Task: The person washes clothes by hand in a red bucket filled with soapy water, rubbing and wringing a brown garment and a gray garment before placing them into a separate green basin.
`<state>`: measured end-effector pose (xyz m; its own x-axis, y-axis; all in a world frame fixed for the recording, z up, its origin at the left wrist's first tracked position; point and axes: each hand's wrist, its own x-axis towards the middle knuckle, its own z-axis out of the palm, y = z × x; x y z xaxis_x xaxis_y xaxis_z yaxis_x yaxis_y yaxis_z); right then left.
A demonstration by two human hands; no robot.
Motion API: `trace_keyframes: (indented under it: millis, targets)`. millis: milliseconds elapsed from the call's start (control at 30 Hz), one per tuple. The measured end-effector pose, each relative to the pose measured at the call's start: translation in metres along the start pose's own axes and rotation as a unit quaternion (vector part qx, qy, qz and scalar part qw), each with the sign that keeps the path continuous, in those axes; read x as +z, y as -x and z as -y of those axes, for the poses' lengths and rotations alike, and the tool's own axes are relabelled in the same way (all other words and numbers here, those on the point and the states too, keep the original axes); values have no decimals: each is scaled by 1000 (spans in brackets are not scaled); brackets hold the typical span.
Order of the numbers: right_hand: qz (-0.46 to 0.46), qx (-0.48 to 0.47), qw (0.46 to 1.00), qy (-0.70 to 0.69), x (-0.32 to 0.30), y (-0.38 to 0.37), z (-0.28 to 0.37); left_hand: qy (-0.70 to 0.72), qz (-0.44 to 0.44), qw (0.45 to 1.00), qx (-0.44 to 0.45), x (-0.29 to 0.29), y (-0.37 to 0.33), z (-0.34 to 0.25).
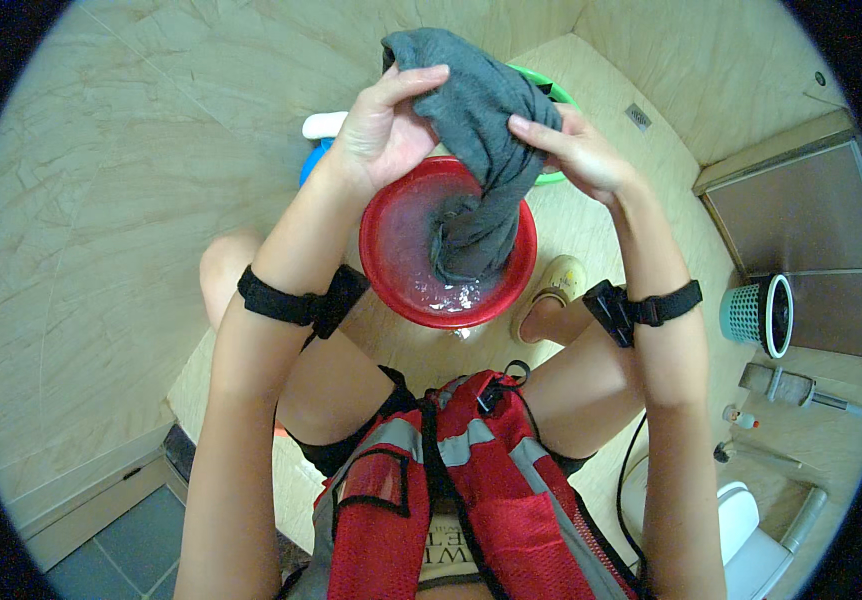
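Observation:
A wet dark grey-green cloth [491,110], perhaps a garment, is lifted in front of me, its lower end hanging into a red basin [379,275] of cloudy, sudsy water. My left hand [388,125] grips its upper left part, the thumb lying over the fabric and the other fingers partly hidden. On the right side, my right hand [583,155] pinches a fold between thumb and fingers. Both hands are above the basin's far rim. Black straps with small black devices sit around both forearms.
Behind the cloth is a green basin [563,92], partly hidden. A blue object [313,160] with a white part stands left of the red basin. My clog [563,277] is close to its right side. A teal basket [743,312] and brushes lie farther right, near a toilet [739,515].

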<state>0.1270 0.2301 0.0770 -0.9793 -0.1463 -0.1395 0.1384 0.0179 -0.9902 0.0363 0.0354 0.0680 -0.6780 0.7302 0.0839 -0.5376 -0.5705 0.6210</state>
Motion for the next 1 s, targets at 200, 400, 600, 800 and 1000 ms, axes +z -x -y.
trace_keyframes:
  millis: [200,400,600,800,1000]
  targets:
    - [-99,-97,980,146,2,-1,21,-149,-134,979,38,9,-11,25]
    - [-383,-193,828,361,39,-32,-12,-167,-229,959,27,19,-24,68]
    - [-406,-99,790,449,36,-46,-13,-62,-191,975,-94,18,-26,86]
    - [-350,-168,778,495,71,-34,-18,-137,-173,975,-13,5,-6,72]
    - [-339,-172,754,535,76,-31,-17,-199,-236,951,-32,-1,-4,67]
